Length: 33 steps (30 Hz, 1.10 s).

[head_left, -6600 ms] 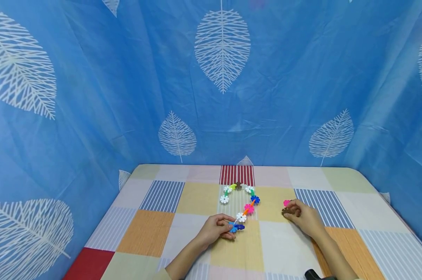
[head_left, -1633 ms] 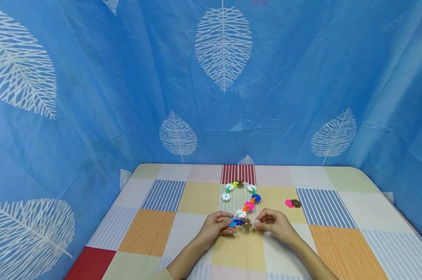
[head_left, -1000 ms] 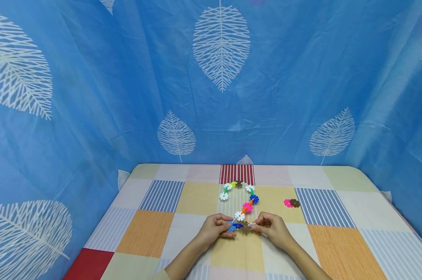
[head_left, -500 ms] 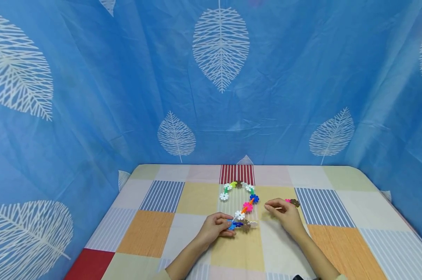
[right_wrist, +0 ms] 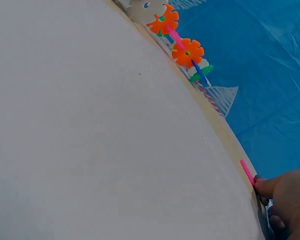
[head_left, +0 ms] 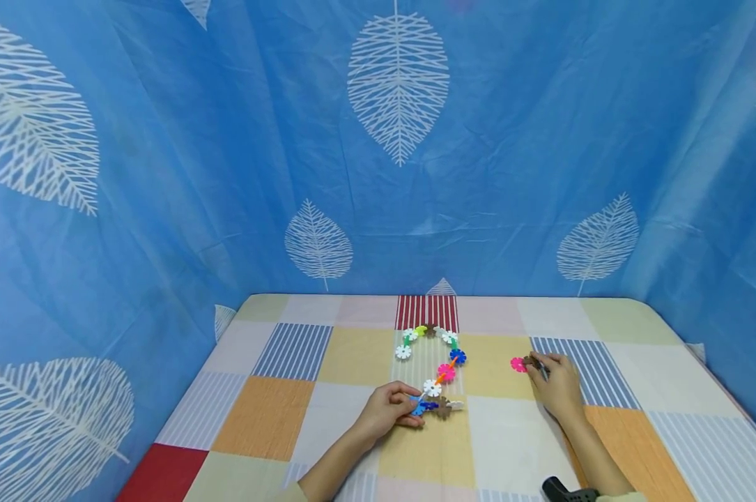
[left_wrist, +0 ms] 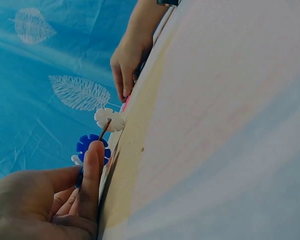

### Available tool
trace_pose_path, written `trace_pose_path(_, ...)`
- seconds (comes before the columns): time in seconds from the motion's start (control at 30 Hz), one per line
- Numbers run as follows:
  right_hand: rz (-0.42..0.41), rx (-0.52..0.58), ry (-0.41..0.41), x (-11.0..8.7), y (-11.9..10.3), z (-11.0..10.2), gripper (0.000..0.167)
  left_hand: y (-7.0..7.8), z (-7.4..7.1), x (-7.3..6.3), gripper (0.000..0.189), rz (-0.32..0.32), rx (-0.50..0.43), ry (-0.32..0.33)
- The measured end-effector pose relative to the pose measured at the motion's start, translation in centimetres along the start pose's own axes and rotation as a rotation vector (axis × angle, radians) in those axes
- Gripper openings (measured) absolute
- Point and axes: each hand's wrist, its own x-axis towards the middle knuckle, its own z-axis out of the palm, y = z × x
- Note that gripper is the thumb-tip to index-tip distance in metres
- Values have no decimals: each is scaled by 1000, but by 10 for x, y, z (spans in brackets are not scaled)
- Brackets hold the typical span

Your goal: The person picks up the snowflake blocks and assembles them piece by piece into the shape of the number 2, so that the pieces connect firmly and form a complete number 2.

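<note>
A curved chain of colourful plastic snowflake discs lies on the tablecloth in the head view, shaped like a question mark. My left hand (head_left: 387,410) pinches the light blue snowflake disc (head_left: 418,408) at its lower part. Right of those fingers, a dark blue disc (left_wrist: 84,145), a brown disc (head_left: 443,408) and a white disc (left_wrist: 109,120) continue the chain. Over on the right, my right hand (head_left: 559,387) pinches a loose brown snowflake disc (head_left: 531,362), partly hidden by the fingers. Beside it is a pink disc (head_left: 518,364), seen edge-on in the right wrist view.
A patchwork tablecloth (head_left: 277,422) covers the table. Blue curtain (head_left: 478,174) with white leaf prints stands behind and at both sides. The chain's upper curve, with a white disc (head_left: 403,352) at its end, lies toward the back.
Brown and white discs have joined the chain beside the dark blue one. My right hand let go of the white disc and moved right to the loose brown disc. The left hand keeps its hold.
</note>
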Motion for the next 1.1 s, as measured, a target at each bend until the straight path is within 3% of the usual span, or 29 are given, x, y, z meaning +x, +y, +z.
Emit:
trace_pose_path(0.13, 34, 33, 50, -1, -3, 1, 23, -1, -1, 1, 18, -7, -9, 5)
trace_pose_path(0.23, 106, 144, 34, -1, -7, -1, 18, -2, -2, 3, 19, -7, -34, 14)
trace_pose_path(0.33, 209, 408, -91, 0, -16, -2, 24, -3, -3, 4, 19, -13, -73, 30)
trace_pose_path(0.43, 312, 696, -283, 0, -28, 0, 33, -3, -2, 5, 20, -25, -105, 52)
trace_pose_path(0.53, 346, 847, -470, -2, -42, 7, 35, -3, -2, 5, 21, -26, -130, 69)
trace_pose_path(0.63, 318, 907, -620, -5, -54, 14, 32, -3, -3, 6, 22, -29, -144, 77)
trace_pose_path(0.77, 285, 941, -734, -9, -64, 19, 29, -3, -3, 8, 21, -26, -146, 86)
trace_pose_path(1.1, 281, 972, -742, -17, -71, 23, 24, -3, -2, 6, 21, -17, -145, 93)
